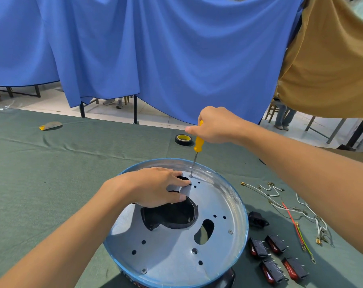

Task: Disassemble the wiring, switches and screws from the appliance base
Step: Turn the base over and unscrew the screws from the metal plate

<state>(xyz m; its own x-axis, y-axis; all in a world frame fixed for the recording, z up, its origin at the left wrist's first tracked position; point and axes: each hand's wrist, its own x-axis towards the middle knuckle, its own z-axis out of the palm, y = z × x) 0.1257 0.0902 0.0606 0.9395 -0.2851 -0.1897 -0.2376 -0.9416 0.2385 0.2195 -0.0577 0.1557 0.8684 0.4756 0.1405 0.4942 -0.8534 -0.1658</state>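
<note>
The round appliance base (222, 206) lies on the green cloth, its silver metal plate facing up with a dark central opening (172, 217). My left hand (155, 187) rests on the plate at the opening's far edge, fingers spread flat. My right hand (214, 125) grips a yellow-handled screwdriver (198, 145) held upright, its tip on a screw (190, 175) near the plate's far rim. Two more screws (230, 231) sit in the plate, at the right and at the near edge. Several black-and-red rocker switches (278, 258) and loose wires (290, 210) lie to the right.
A black socket part (257, 219) lies beside the base on the right. A roll of black tape (183, 139) sits beyond the base, and a yellow-edged scrap (50, 125) at the far left. Blue and tan drapes hang behind the table's far edge.
</note>
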